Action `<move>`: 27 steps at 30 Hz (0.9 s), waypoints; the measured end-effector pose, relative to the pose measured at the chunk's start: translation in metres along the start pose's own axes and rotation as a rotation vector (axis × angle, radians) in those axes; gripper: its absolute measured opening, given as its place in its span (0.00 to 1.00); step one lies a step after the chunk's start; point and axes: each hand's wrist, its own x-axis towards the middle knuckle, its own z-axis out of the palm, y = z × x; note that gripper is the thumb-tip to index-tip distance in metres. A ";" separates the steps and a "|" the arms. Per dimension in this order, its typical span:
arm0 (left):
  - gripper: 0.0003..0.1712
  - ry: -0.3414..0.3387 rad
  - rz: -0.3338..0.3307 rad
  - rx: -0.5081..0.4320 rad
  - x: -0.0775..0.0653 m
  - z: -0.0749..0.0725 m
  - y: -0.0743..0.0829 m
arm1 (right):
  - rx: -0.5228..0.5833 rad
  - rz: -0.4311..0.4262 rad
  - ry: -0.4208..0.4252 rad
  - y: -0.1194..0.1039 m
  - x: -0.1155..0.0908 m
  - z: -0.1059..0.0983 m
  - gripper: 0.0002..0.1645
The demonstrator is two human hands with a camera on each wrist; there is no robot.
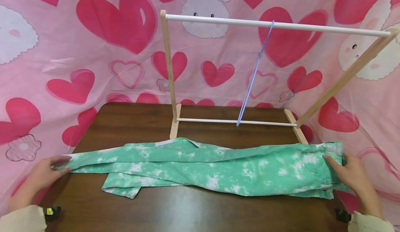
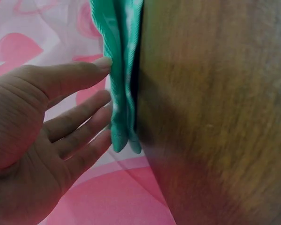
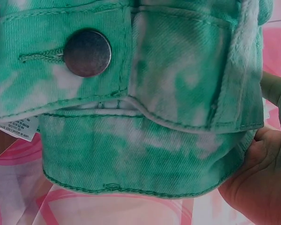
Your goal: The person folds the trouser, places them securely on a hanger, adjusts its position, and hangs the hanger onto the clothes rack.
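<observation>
A pair of green and white tie-dye jeans [image 1: 243, 171] lies folded lengthwise across the table, legs to the left and waistband to the right. My left hand [image 1: 43, 173] is at the leg hem [image 2: 122, 93], its fingers nearly straight. In the left wrist view its thumb tip touches the hem's edge, which hangs past the table edge. With the thumb on top, my right hand [image 1: 353, 171] grips the waistband; its other fingers are hidden behind the cloth. A metal button [image 3: 87, 53] and a white care label [image 3: 21, 129] show at the waist.
Behind the jeans stands a wooden rack with a white top rail [image 1: 218, 20] and a lower rail. A thin blue hanger [image 1: 254, 74] hangs from the top rail. Pink cloth [image 1: 125, 61] with hearts and rabbits surrounds the brown table [image 1: 187, 207].
</observation>
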 end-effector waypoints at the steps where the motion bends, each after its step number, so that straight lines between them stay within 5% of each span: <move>1: 0.22 0.023 0.019 0.022 0.000 0.002 -0.001 | 0.001 -0.001 -0.001 0.000 0.000 0.001 0.32; 9: 0.23 0.080 0.161 0.136 0.000 0.016 -0.007 | -0.002 0.003 -0.001 -0.002 -0.001 0.003 0.31; 20: 0.08 0.038 0.012 0.175 0.000 -0.002 -0.006 | 0.045 -0.069 0.017 0.007 -0.005 -0.003 0.24; 27: 0.06 0.077 -0.004 0.082 -0.001 -0.021 0.001 | 0.034 -0.059 0.001 0.015 -0.016 -0.029 0.23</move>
